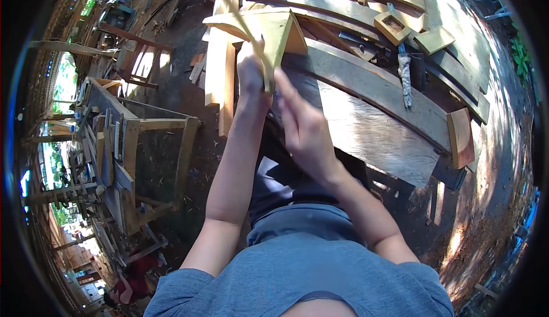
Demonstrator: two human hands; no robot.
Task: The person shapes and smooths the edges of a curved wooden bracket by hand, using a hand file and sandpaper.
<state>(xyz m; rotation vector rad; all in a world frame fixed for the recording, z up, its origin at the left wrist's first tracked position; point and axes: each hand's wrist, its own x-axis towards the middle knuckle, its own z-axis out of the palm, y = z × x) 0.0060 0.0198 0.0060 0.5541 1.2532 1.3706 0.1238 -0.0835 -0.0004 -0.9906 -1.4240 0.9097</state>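
Head view: we record the left hand [250, 70] closed around a blurred, apparently thin wooden strip [246, 30], near the angled wooden piece [278, 35]; the right hand [304, 127], partly open, sits beside the strip's lower end.

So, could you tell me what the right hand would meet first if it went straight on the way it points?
The right hand would probably meet the thin, pale wooden strip first, with the yellowish, angled wooden board just beyond; blur and unclear depth leave that order uncertain.
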